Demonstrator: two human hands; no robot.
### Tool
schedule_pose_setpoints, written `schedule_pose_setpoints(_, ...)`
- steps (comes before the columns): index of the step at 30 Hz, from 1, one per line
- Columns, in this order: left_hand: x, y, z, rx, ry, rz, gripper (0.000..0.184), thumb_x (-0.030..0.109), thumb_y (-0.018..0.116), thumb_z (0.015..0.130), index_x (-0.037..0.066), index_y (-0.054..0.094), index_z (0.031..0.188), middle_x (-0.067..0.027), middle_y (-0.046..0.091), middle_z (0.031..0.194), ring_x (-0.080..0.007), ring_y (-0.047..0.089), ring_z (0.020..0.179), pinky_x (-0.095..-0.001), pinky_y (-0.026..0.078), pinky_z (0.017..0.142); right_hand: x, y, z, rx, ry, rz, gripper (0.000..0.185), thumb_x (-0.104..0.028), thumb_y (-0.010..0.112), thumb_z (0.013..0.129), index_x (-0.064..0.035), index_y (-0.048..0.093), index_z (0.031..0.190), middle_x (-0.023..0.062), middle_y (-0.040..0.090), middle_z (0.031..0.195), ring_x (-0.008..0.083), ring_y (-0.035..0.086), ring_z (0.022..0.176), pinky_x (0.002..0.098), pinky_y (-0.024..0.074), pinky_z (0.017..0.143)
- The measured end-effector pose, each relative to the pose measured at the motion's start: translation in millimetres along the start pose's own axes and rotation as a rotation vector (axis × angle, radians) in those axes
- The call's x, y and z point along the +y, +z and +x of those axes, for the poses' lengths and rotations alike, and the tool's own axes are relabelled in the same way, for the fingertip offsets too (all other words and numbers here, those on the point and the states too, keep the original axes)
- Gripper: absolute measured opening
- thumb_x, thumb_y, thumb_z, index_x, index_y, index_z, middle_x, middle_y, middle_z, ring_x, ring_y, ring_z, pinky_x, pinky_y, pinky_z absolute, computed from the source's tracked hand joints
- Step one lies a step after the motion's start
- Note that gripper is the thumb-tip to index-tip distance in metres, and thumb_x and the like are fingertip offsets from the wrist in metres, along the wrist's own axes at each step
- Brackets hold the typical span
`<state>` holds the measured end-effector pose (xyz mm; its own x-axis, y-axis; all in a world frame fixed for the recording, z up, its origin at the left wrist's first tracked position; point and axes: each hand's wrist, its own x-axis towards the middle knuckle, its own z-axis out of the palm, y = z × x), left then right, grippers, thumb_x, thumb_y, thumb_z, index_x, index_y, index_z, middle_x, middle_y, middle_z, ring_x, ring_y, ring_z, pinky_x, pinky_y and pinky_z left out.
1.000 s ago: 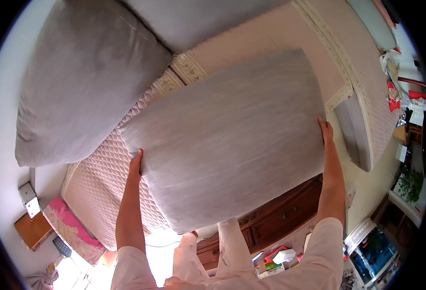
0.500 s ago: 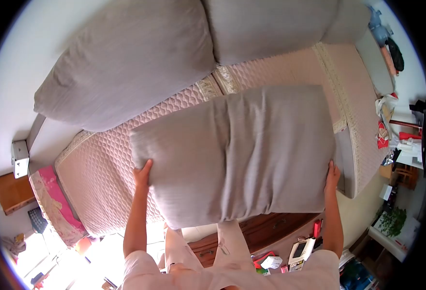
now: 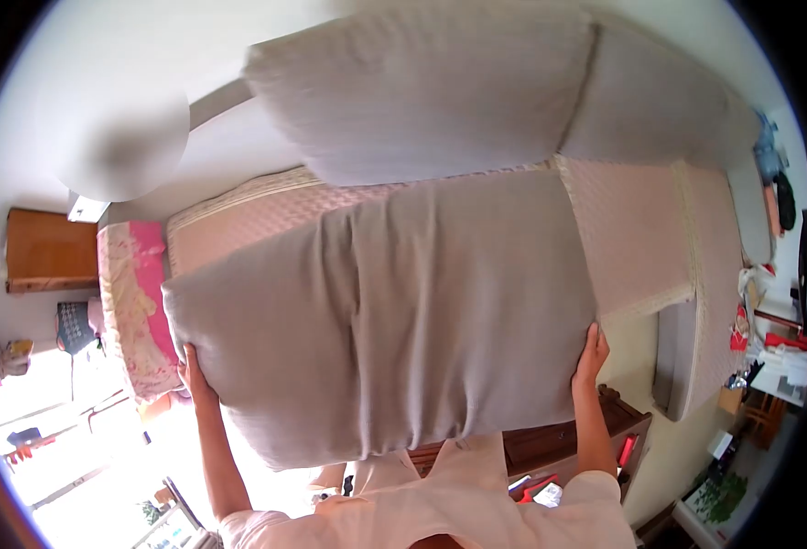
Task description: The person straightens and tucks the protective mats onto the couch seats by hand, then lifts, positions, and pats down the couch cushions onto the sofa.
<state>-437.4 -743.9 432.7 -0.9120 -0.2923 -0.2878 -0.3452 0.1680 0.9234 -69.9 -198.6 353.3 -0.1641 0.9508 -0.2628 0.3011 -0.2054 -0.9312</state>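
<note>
A large grey cushion (image 3: 394, 320) hangs between my two hands, creased down its middle. My left hand (image 3: 196, 373) grips its left side near the lower corner, thumb on the front face. At the right side, my right hand (image 3: 592, 355) is wrapped round the cushion's edge; part of its fingers is hidden behind. Beyond the cushion lies the pink quilted sofa cover (image 3: 628, 238). Another grey cushion (image 3: 422, 91) leans along the sofa's back, with a further grey cushion (image 3: 664, 101) to its right.
A dark wooden coffee table (image 3: 550, 444) with small items stands below, near my legs. The pink floral cover (image 3: 133, 302) drapes the sofa's left arm. A wooden cabinet (image 3: 51, 250) is at the far left, a green plant (image 3: 722, 497) at the lower right.
The held cushion has shifted left and creased, with both hands still on it. My view has turned, so the back cushions and sofa appear farther right.
</note>
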Motion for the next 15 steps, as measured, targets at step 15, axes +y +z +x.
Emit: schedule_pose_setpoints(15, -18, -231, 181, 0.103, 0.084, -0.172, 0.036, 0.027, 0.057, 0.083, 0.001, 0.050, 0.107, -0.0127, 0.058, 0.096, -0.0212, 0.058, 0.078, -0.0307, 0.050, 0.068, -14, 78, -119, -0.006, -0.235, -0.143, 0.031, -0.028, 0.048, 0.091, -0.0019, 0.051, 0.075, -0.0031, 0.047, 0.068, 0.0078, 0.042, 0.064, 0.0254, 0.0373, 0.060)
